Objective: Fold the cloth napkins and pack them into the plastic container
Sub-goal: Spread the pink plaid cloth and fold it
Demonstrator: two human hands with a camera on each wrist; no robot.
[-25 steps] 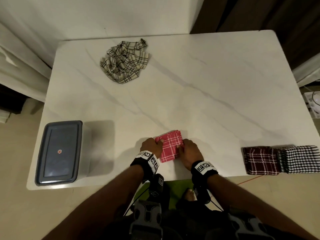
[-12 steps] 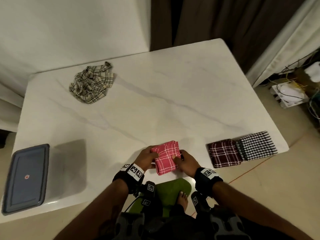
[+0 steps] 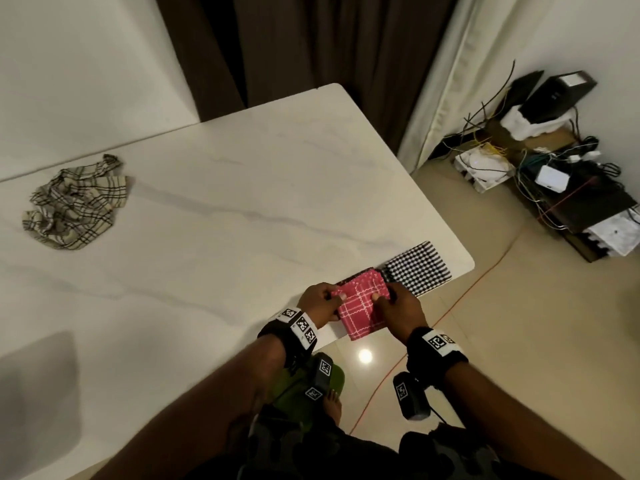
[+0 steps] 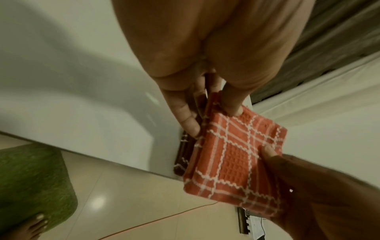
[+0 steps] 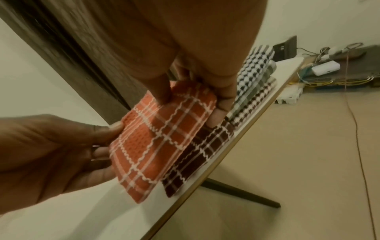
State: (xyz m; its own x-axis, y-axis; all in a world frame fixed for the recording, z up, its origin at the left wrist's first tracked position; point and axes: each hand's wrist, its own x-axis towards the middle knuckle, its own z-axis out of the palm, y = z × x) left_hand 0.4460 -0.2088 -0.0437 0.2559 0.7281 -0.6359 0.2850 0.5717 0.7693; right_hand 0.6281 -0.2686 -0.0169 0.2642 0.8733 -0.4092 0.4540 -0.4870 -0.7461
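Note:
A folded red plaid napkin (image 3: pixel 362 306) hangs just above the table's near right edge, held from both sides. My left hand (image 3: pixel 320 301) pinches its left edge, thumb on top; my right hand (image 3: pixel 394 306) pinches its right edge. The wrist views show the same red napkin (image 4: pixel 236 155) (image 5: pixel 162 139) between thumb and fingers. Beneath it lies a folded dark maroon plaid napkin (image 5: pixel 203 154), mostly covered. A folded black-and-white checked napkin (image 3: pixel 417 270) sits just right of it. A crumpled cream plaid napkin (image 3: pixel 72 209) lies at the far left. The plastic container is out of view.
The white marble table (image 3: pixel 225 220) ends at a rounded corner just right of the folded napkins. Dark curtains hang behind it. On the floor to the right lie cables and electronic boxes (image 3: pixel 554 178). A green mat (image 3: pixel 311 386) lies under the table edge.
Both hands lifted the red napkin off the table and carried it to the right, over the maroon napkin. The view swung right, so the container left the frame.

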